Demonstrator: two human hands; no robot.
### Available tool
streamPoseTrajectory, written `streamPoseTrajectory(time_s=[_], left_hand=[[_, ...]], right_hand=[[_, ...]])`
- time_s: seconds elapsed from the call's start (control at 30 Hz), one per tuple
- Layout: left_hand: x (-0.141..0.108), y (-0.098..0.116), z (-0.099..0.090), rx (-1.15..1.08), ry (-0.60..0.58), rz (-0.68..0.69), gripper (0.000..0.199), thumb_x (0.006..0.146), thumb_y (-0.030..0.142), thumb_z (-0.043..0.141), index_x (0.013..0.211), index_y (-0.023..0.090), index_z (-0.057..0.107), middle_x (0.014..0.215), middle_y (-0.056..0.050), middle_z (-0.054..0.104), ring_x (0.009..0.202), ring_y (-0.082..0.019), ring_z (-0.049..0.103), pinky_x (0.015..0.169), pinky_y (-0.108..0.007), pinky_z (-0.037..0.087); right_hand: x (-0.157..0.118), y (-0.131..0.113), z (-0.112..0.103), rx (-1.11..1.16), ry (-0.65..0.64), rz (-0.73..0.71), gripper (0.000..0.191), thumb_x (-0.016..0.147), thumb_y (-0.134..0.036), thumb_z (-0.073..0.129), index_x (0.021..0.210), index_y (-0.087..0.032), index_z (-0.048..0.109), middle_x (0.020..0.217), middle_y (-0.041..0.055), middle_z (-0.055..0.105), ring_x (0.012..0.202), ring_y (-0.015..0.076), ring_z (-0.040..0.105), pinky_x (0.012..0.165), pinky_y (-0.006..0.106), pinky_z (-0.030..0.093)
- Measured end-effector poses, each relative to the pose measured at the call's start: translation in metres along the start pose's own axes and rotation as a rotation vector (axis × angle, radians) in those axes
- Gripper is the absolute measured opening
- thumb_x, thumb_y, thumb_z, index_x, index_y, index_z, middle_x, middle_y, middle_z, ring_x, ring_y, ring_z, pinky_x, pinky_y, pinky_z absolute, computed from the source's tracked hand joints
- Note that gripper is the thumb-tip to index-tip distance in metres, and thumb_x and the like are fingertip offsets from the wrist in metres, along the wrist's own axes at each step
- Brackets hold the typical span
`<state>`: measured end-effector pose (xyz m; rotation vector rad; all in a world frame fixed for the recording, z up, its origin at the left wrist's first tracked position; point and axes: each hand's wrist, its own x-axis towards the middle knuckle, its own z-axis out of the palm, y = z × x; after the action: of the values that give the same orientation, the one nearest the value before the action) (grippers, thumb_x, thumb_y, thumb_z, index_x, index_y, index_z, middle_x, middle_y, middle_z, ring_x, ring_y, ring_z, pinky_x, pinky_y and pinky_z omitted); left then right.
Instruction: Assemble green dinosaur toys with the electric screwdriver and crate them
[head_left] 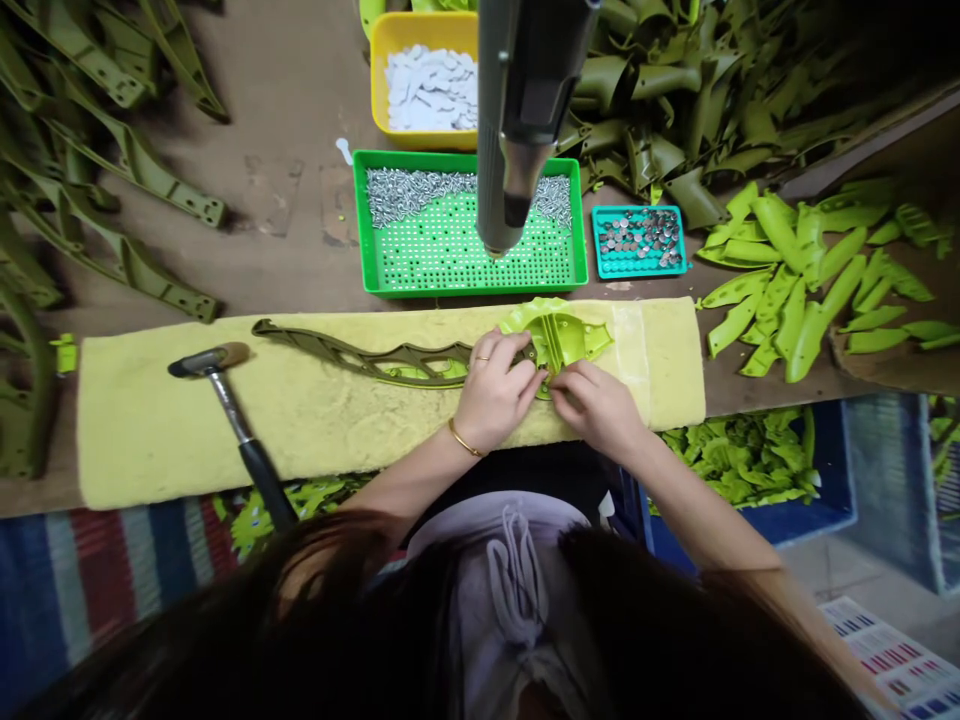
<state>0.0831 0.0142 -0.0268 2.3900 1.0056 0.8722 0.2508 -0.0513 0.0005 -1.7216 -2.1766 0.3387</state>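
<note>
A long olive plastic frame [360, 362] lies across the yellow towel [187, 430], its right end meeting a lime-green shell piece [570, 338]. My left hand [495, 388] rests over the joint, its fingers bent and pressed on the olive frame's end. Against the lower edge of the green piece, my right hand [600, 408] has thumb and fingers pinched together; anything between them is too small to make out. The fingertips of both hands nearly meet. A hammer [240, 425] lies on the towel's left part, its head toward the table's back.
A dark power tool [517, 120] hangs above the green tray [472, 285] of screws. Behind is a yellow bin [381, 80] of white pieces; right, a teal tray [637, 264] of small metal parts. Olive parts [142, 260] and lime parts [795, 290] lie at the sides.
</note>
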Motion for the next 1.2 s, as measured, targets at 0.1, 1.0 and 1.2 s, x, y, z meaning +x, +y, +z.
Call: streamPoseTrajectory(time_s=[0.1,1.0,1.2], left_hand=[[0.001,-0.001,0.0,0.01,0.032,0.033,0.023,0.091,0.024,0.057,0.069,0.017,0.063,0.112,-0.011,0.064,0.107,-0.023,0.057,0.102,-0.048,0.047],[0.289,-0.206,-0.099,0.123,0.055,-0.826,0.029,0.082,0.028,0.069,0.094,0.002,0.068,0.108,-0.028,0.067,0.111,-0.034,0.062,0.093,-0.044,0.046],[0.31,-0.223,-0.118,0.007,0.033,-0.832,0.035,0.093,0.036,0.059,0.121,0.015,0.058,0.119,-0.009,0.061,0.102,-0.021,0.062,0.087,-0.042,0.055]], right_hand=[[0.003,-0.002,0.002,-0.096,-0.011,0.02,0.018,0.092,-0.022,0.049,0.084,-0.019,0.065,0.079,0.004,0.066,0.071,0.0138,0.061,0.061,0.025,0.044],[-0.017,-0.005,0.022,0.447,0.411,0.137,0.019,0.086,-0.016,0.053,0.099,-0.028,0.059,0.065,0.0002,0.065,0.055,0.0176,0.066,0.047,0.027,0.056],[-0.018,-0.009,0.033,0.495,0.495,0.301,0.012,0.087,-0.023,0.054,0.091,-0.03,0.064,0.066,0.0005,0.067,0.058,0.0195,0.068,0.046,0.028,0.055]])
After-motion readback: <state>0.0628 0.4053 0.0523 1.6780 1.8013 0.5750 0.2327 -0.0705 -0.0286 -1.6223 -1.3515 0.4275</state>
